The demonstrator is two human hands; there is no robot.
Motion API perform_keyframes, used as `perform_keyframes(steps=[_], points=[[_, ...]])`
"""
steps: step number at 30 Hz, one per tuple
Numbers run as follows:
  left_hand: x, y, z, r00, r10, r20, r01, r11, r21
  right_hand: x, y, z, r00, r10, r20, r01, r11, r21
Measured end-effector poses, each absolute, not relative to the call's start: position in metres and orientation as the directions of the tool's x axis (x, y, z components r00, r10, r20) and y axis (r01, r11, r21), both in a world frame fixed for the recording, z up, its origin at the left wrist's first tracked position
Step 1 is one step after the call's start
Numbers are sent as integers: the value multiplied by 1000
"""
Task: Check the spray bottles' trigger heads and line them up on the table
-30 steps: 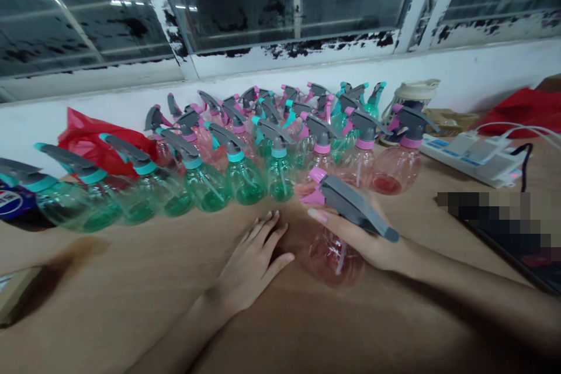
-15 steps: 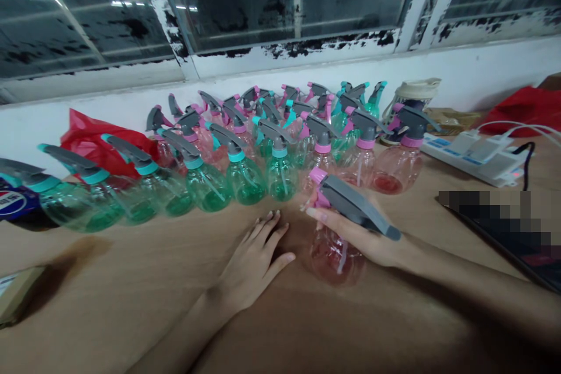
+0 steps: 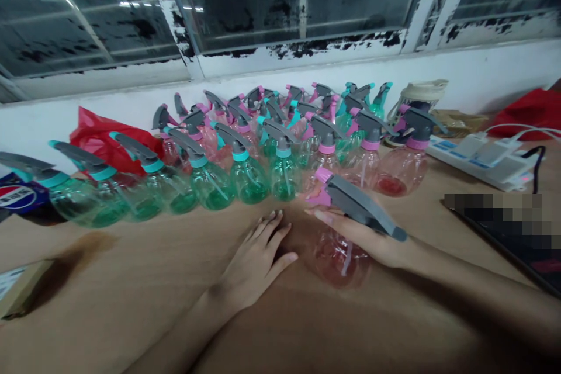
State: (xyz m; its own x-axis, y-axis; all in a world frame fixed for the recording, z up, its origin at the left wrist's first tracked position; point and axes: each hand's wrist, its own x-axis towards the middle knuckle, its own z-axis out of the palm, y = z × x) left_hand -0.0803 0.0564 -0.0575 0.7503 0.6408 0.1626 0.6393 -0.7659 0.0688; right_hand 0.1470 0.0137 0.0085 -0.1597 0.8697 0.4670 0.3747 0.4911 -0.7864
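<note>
One pink spray bottle (image 3: 342, 263), grey-levered, held by the right hand (image 3: 377, 242) over the near part of the worktop (image 3: 153, 315); its neck is clamped by the fingers. Whether its base is supported cannot be told.

Left of that bottle: the left hand (image 3: 249, 266), laid palm down, empty, fingers slightly apart.

Beyond it, to the left: six green spray bottles (image 3: 213, 187), set in a front row, backed by a red bag (image 3: 116, 143).

Directly beyond and to its right: three pink-collared bottles (image 3: 401, 172), with more bottles (image 3: 236, 120) massed behind.

Farther right: a white power strip (image 3: 477, 160).

Differences noted: the view has been shifted slightly, and more of the cola bottle (image 3: 26, 196) and the box (image 3: 33, 289), both far left, is shown. The grip is unchanged.
</note>
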Motion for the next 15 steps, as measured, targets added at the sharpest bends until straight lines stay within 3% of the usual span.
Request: perform_keyframes(steps=[5, 15], points=[[-80, 57, -57, 754, 636, 168, 633, -770, 75, 143, 12, 10, -146, 891, 429, 167, 450, -877], [-80, 57, -57, 755, 633, 173, 634, -771, 54, 143, 10, 10, -90, 910, 404, 176, 414, -893]])
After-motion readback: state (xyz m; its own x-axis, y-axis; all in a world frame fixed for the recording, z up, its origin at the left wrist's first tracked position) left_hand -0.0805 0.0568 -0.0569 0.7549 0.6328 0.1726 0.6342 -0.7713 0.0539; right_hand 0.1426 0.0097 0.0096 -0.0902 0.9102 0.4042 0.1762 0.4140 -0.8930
